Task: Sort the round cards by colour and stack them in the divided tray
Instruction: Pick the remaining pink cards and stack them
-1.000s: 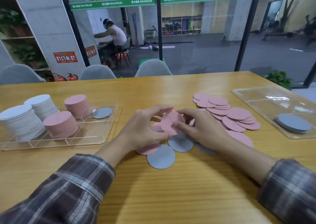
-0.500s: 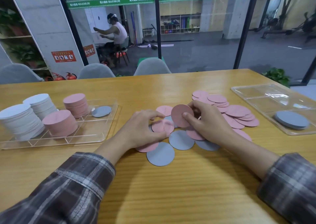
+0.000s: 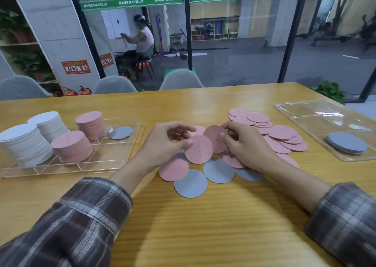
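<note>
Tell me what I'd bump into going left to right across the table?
White stacks, pink stacks, lone grey card, left hand, its pink card, second pink card, right hand, loose pink pile, grey stack.

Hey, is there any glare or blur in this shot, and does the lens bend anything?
Head view: white glare streaks on the clear right-hand tray; the plaid sleeves and near table are smeared soft; the wide lens leans the window posts outward.
</note>
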`<state>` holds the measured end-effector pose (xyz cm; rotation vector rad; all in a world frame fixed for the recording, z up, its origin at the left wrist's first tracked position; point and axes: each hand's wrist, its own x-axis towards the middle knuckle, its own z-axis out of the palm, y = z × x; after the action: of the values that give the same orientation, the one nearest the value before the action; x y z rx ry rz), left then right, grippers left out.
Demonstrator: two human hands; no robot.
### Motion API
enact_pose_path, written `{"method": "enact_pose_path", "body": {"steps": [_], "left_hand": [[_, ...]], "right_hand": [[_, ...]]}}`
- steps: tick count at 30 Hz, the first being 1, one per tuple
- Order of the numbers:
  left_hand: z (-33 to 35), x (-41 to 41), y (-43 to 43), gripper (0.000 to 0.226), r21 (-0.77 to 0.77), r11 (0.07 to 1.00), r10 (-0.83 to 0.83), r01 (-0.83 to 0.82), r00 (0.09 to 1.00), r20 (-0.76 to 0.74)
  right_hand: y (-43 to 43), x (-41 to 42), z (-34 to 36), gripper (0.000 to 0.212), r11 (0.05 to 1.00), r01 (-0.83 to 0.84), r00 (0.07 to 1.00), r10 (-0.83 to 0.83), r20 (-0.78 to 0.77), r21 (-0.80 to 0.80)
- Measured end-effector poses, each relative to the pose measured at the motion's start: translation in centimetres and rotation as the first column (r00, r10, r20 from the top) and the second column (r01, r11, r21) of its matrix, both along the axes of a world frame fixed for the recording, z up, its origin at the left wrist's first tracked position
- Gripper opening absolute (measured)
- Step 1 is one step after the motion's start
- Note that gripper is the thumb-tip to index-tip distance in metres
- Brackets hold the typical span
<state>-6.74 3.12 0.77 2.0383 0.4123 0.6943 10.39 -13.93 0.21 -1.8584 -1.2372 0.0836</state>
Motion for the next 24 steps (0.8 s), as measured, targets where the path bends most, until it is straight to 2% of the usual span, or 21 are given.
{"method": "enact_pose_path", "body": {"steps": [4, 8, 11, 13, 15, 16, 17, 19, 24], "left_hand": [[0.0, 0.1, -0.6, 0.023, -0.139, 0.990, 0.019, -0.010, 0.998, 0.064], [-0.2, 0.4, -1.3, 0.020, -0.145, 0.988, 0.069, -0.057, 0.995, 0.079], [-0.3, 0.5, -1.2, 0.018, -0.105, 0.994, 0.051, -0.044, 0.997, 0.061], [0.2, 0.3, -0.7, 0.017, 0.058, 0.997, 0.058, -0.057, 0.998, -0.021], [1.1, -0.4, 0.1, 0.018, 0.257, 0.966, 0.064, -0.003, 0.970, -0.232], [1.6, -0.9, 0.6, 0.020, 0.296, 0.953, 0.051, 0.064, 0.930, -0.364], [2.0, -1.4, 1.1, 0.023, 0.288, 0.948, 0.022, 0.133, 0.879, -0.476], [2.3, -2.1, 1.6, 0.027, 0.224, 0.947, -0.059, 0.228, 0.814, -0.578], [2.4, -2.2, 1.5, 0.030, 0.204, 0.942, -0.104, 0.265, 0.812, -0.575]], "right_hand": [[-0.2, -1.0, 0.5, 0.018, 0.997, -0.081, 0.996, 0.080, -0.047, -0.009], [-0.2, -1.6, 0.6, 0.014, 0.989, -0.145, 0.982, 0.144, -0.119, -0.002], [-0.1, -1.6, 0.4, 0.006, 0.988, -0.150, 0.988, 0.150, -0.030, -0.029], [0.0, -1.2, 0.2, 0.005, 0.990, -0.138, 0.990, 0.138, -0.027, -0.026], [0.0, -0.8, 0.0, 0.004, 0.993, -0.111, 0.993, 0.110, -0.038, -0.025], [0.1, -0.7, 0.0, 0.004, 0.995, -0.098, 0.994, 0.097, -0.040, -0.029], [0.1, -0.7, -0.1, 0.004, 0.995, -0.091, 0.995, 0.089, -0.041, -0.032], [0.1, -0.7, -0.2, 0.005, 0.995, -0.090, 0.995, 0.089, -0.038, -0.031], [0.1, -0.8, -0.3, 0.006, 0.995, -0.100, 0.995, 0.099, -0.018, -0.029]]}}
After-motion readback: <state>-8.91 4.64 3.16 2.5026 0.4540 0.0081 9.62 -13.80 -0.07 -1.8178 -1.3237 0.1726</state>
